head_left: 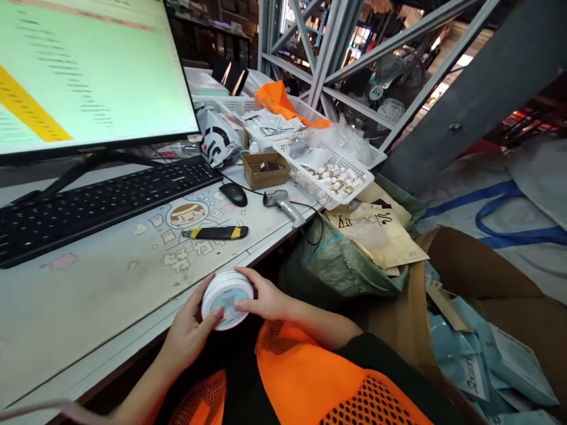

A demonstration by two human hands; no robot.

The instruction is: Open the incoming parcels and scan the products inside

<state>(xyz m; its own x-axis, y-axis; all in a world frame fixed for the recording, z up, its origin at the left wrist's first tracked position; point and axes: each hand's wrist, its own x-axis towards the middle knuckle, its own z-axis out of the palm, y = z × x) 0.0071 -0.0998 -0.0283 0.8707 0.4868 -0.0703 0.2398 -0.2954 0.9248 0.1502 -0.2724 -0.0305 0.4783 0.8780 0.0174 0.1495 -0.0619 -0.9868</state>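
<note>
Between my two hands is a round white jar (228,297) with a pale blue label, tilted so that its flat labelled face is toward me. My left hand (188,327) grips its left side, thumb on the label. On the right edge, my right hand (266,298) holds it too, with its thumb across the face. The jar is just off the front edge of the desk (101,301), above my lap. Beyond it on the desk lies a black and yellow box cutter (215,233). A grey barcode scanner (284,206) rests near the desk's right edge.
A keyboard (101,200), a mouse (233,193) and a large monitor (97,71) occupy the left. Behind stand a small brown box (266,171) and a white basket (316,186) of small bottles. To the right are a green sack (336,265) and a carton (482,271) holding blue packages.
</note>
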